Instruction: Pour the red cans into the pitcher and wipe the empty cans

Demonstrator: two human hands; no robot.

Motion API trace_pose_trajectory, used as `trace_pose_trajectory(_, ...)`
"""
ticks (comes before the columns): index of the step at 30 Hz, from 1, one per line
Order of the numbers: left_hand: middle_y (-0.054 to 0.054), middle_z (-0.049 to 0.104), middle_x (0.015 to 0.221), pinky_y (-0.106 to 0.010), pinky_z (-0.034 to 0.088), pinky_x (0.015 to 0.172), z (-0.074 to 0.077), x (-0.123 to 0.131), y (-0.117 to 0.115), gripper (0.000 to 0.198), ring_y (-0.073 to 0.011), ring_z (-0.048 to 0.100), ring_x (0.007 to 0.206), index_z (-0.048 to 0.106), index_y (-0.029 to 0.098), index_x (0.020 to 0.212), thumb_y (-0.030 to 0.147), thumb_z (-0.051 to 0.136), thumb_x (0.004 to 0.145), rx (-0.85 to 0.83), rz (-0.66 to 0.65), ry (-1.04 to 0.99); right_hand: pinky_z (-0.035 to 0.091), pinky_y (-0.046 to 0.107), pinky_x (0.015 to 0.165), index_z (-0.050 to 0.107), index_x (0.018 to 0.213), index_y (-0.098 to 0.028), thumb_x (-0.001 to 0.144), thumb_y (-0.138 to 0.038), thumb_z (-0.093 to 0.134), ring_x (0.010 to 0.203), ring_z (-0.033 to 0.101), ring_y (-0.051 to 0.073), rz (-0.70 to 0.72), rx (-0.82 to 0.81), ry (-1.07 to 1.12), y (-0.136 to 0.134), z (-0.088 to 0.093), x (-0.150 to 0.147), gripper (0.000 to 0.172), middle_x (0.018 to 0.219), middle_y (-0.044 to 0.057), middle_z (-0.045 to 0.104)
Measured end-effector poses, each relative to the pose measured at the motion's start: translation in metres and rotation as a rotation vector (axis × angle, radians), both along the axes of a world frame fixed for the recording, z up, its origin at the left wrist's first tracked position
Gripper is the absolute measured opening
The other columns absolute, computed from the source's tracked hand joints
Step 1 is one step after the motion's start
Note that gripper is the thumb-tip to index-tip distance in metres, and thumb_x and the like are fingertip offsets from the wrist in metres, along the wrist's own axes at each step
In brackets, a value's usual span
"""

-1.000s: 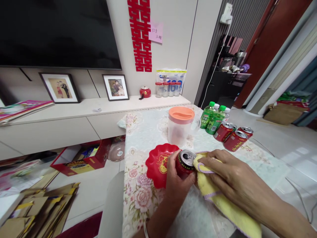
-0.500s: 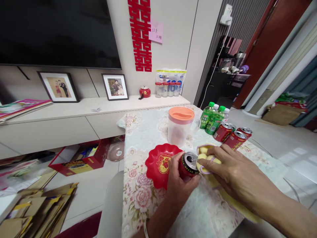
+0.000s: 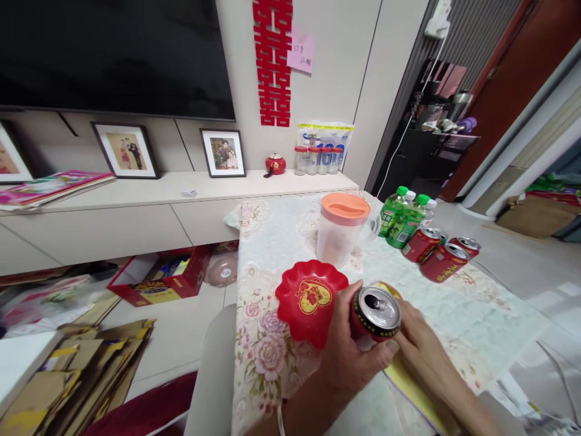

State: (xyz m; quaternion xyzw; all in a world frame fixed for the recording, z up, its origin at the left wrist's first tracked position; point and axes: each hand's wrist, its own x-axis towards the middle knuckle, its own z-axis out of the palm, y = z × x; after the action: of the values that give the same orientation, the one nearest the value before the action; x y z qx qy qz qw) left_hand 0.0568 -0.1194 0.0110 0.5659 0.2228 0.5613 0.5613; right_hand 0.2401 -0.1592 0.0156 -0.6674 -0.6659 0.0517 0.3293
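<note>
My left hand [image 3: 347, 348] is closed round a red and black drink can [image 3: 376, 312], its opened top facing me. Behind the can, my right hand [image 3: 417, 333] holds a yellow cloth [image 3: 420, 396] against the can's right side; its fingertips are hidden by the can. The cloth hangs down below my right wrist. Just left of the can lies a red scalloped plate [image 3: 293, 318] with a gold heart design. A clear pitcher [image 3: 333, 242] with an orange lid stands beyond the plate.
Several red cans [image 3: 443, 263] and green-capped bottles [image 3: 405, 224] stand at the table's right. The floral tablecloth [image 3: 263, 357] covers the table. Left on the floor are flattened cardboard [image 3: 86, 375] and a red box [image 3: 158, 278]. A cabinet [image 3: 213, 189] with framed photos runs along the wall.
The can has come nearer to me and turned more upright. My right hand with the cloth has shifted from the can's top rim to behind its side. The view has swung slightly left.
</note>
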Motion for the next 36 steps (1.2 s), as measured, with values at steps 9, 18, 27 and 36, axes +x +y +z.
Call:
trace_pose_trajectory(9, -0.016, 0.068, 0.138, -0.062, 0.05, 0.116, 0.002, 0.008, -0.013, 0.081, -0.041, 0.066, 0.129, 0.056, 0.023, 0.138, 0.023, 0.091, 0.065, -0.161, -0.244, -0.121, 0.049, 0.065, 0.114, 0.082, 0.115, -0.029, 0.092, -0.071, 0.06, 0.125, 0.069, 0.038, -0.183, 0.064, 0.219, -0.028, 0.007, 0.028, 0.053, 0.127, 0.01, 0.079)
trace_pose_trajectory(18, -0.013, 0.07, 0.138, -0.066, 0.049, 0.116, 0.011, -0.005, -0.014, 0.082, -0.0447, 0.063, 0.135, 0.065, 0.026, 0.14, 0.046, 0.097, 0.067, -0.351, -0.644, -0.063, 0.057, 0.047, 0.11, 0.05, 0.16, -0.037, 0.074, -0.076, 0.075, 0.145, 0.054, 0.044, 0.127, -0.304, 0.784, -0.07, 0.019, 0.034, 0.098, 0.165, 0.007, 0.052)
trace_pose_trajectory(27, -0.015, 0.064, 0.15, -0.066, 0.033, 0.125, 0.021, -0.004, -0.013, 0.095, -0.0483, 0.048, 0.149, 0.063, 0.019, 0.144, 0.063, 0.095, 0.066, -0.365, -0.959, -0.139, 0.051, 0.047, 0.114, 0.022, 0.171, -0.033, 0.069, -0.081, 0.076, 0.147, 0.051, 0.045, 0.278, -0.429, 0.759, -0.084, 0.011, 0.045, 0.125, 0.167, 0.01, 0.049)
trace_pose_trajectory(36, -0.016, 0.071, 0.139, -0.054, 0.042, 0.119, 0.005, 0.008, -0.013, 0.08, -0.0402, 0.061, 0.135, 0.065, 0.016, 0.142, 0.072, 0.075, 0.085, -0.428, -0.814, -0.324, 0.051, 0.044, 0.113, 0.028, 0.169, -0.033, 0.06, -0.063, 0.094, 0.136, 0.064, 0.04, 0.245, -0.239, 0.967, -0.053, 0.051, 0.004, 0.131, 0.151, 0.01, 0.066)
